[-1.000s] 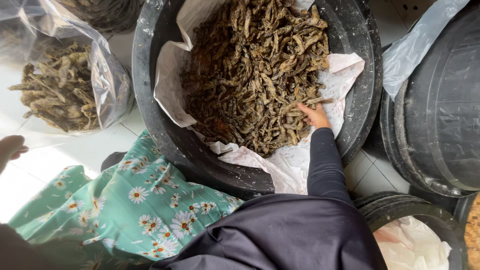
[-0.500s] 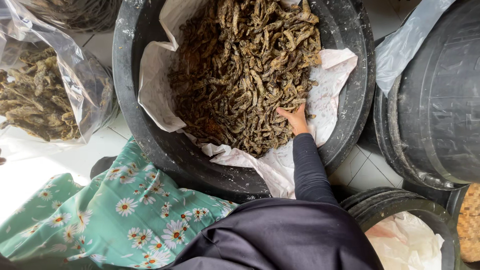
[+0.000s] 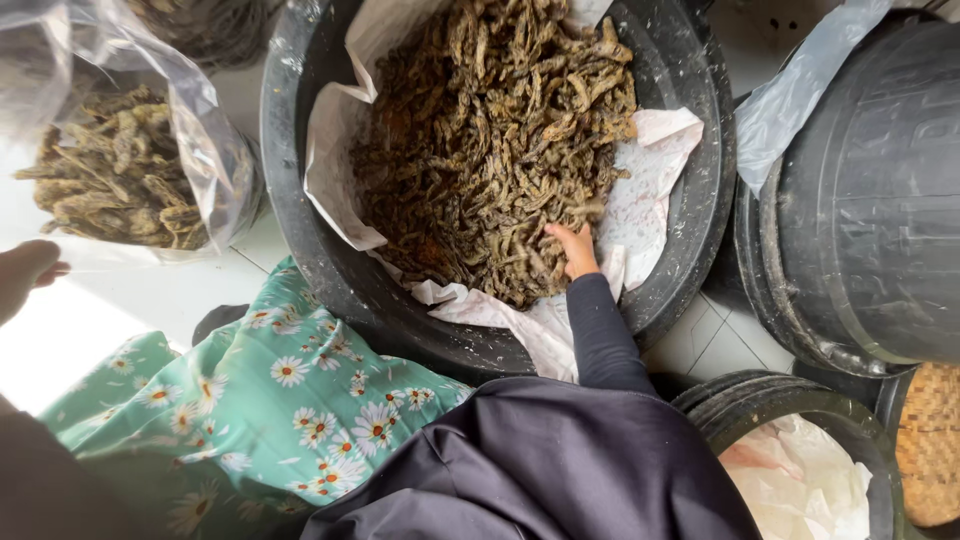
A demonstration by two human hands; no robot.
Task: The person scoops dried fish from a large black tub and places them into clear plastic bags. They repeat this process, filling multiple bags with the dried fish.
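A big black tub lined with white paper holds a heap of brown dried pieces. My right hand, in a dark sleeve, reaches into the near side of the heap, and its fingertips are buried among the pieces. My left hand shows at the left edge with curled fingers, just below a clear plastic bag holding more of the same pieces. Whether it grips the plastic is unclear. My lap is covered by green flowered cloth and a dark garment.
A second black tub with a clear plastic sheet stands at the right. A black tub lined with white paper sits at the lower right, beside a woven basket. White tiled floor shows between them.
The view has shifted, so the tub and bag sit further right in frame. My left hand, out of view half a second ago, is back at the left edge. My right hand stays in the heap.
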